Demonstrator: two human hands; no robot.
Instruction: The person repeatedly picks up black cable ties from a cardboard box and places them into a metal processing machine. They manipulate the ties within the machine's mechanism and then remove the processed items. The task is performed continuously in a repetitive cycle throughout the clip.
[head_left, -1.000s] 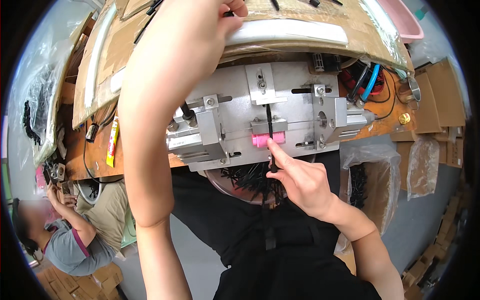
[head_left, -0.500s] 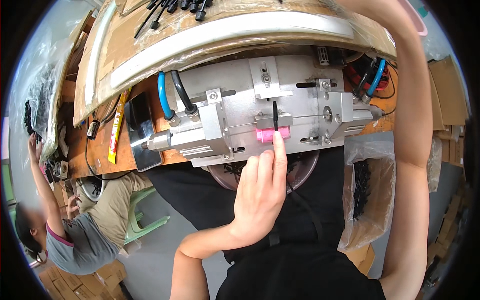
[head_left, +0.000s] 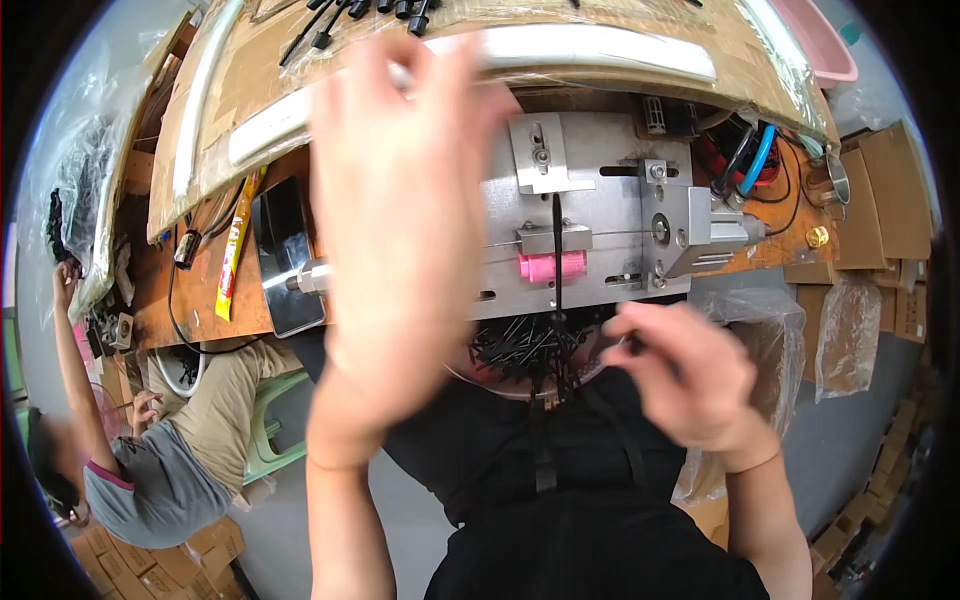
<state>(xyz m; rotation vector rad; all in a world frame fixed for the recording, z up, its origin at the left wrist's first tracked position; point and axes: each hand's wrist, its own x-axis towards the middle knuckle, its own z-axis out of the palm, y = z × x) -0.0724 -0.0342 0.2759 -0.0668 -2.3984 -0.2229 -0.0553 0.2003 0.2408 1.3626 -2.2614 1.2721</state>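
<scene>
Counter (head_left: 195, 302), nine o'clock: phone (head_left: 286, 255), yellow packet (head_left: 235, 250) beside it. Pink tub (head_left: 828, 60), two o'clock. Green stool (head_left: 256, 458), eight o'clock.

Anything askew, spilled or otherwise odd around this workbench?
Nothing visible looks spilled or damaged. Perhaps out of place: a dark phone-like slab lies on the wooden bench close by the metal fixture, an odd thing beside machinery. The blurred left hand hides part of the fixture, so I can't judge there.
</scene>
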